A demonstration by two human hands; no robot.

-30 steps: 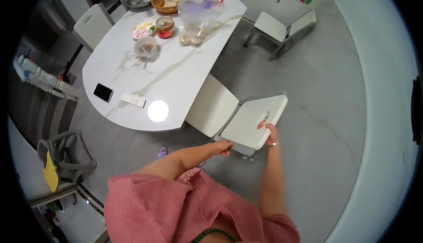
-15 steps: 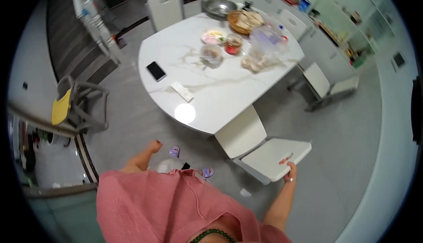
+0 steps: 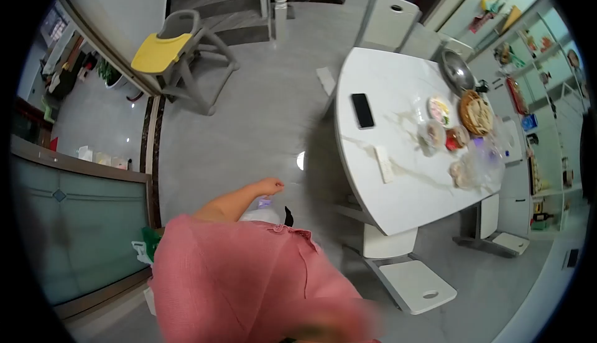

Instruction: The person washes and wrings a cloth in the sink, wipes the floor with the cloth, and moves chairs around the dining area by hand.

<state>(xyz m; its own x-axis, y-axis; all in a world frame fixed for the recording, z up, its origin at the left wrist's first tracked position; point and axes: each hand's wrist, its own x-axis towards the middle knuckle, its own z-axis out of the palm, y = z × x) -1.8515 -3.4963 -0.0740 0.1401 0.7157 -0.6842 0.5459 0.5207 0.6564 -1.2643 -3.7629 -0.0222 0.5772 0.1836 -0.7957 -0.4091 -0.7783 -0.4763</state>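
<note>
My left hand hangs in front of my body above the grey floor, its fingers loosely curled in, with nothing seen in them. Below it a purple slipper shows in part. My right hand is out of the picture; only a blurred pink sleeve appears at the bottom. To the right, a white chair stands at the near end of the marble-patterned table, apart from my left hand. On that table lie a black phone and a white strip-shaped object.
A grey high chair with a yellow tray stands at the upper left. A frosted glass panel borders the left side. Farther along the table are a metal bowl, a bread basket, a jar and a plastic bag.
My view has swung left, so the table and chair sit farther right. My right hand has let go of the chair's backrest and left the view. My left arm still hangs forward.
</note>
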